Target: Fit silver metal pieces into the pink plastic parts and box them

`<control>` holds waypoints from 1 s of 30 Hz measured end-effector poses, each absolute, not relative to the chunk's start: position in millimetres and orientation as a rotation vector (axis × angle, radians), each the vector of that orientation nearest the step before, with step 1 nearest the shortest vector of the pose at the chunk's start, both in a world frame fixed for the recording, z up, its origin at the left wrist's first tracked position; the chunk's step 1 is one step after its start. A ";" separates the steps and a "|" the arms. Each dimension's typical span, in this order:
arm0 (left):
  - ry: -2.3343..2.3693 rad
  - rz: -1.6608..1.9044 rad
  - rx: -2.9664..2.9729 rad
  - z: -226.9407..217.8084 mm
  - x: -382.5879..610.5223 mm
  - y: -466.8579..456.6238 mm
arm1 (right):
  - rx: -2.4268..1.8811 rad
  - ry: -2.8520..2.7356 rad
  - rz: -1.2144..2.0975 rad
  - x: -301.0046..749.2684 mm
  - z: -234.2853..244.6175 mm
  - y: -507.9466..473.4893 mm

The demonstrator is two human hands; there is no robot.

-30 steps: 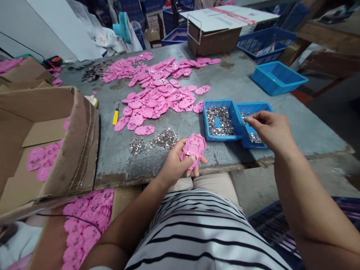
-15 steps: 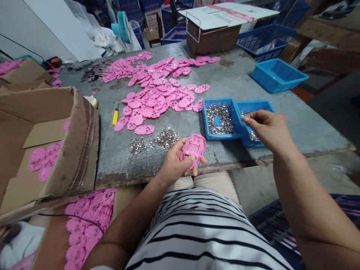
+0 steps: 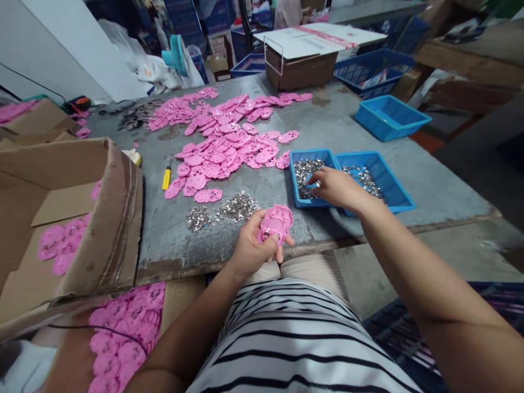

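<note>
My left hand [image 3: 256,240] is closed around a pink plastic casing [image 3: 277,219], its hollow side facing up. A small shiny metal piece [image 3: 266,234] sits at the casing's lower left, near my thumb. My right hand [image 3: 333,188] is over the left blue tray [image 3: 313,204], fingers bent down at the small silver metal pieces [image 3: 303,170] inside. Its thumb and forefinger tips look apart, with nothing visible between them. Beside it stands the right blue tray [image 3: 403,199], also with metal pieces [image 3: 370,183], partly hidden by my forearm.
Two small heaps of metal pieces [image 3: 239,206] lie left of the trays. Behind them spreads a pile of pink casings [image 3: 223,150]. A yellow-handled screwdriver [image 3: 166,178] lies nearby. A cardboard box [image 3: 118,218] stands left; another blue tray [image 3: 391,123] sits back right.
My right hand has moved left from the right blue tray to the left one, and its pinched fingers have parted. My left hand still holds the pink casing. The view has shifted slightly.
</note>
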State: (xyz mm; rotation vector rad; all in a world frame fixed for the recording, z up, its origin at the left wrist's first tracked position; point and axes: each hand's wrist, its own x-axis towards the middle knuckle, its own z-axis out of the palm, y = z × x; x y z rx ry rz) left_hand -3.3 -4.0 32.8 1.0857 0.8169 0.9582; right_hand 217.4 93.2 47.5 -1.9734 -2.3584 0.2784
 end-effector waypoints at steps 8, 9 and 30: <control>0.875 0.993 0.985 18.1 -4.4 -9.3 | -2.253 -2.521 0.395 201.7 42.4 111.5; 0.873 1.003 0.973 16.3 -5.2 -9.4 | -2.257 -2.519 0.392 201.7 42.3 111.5; 1.000 0.999 0.947 2.3 -12.3 -2.0 | -2.232 -2.290 0.338 206.6 42.4 111.4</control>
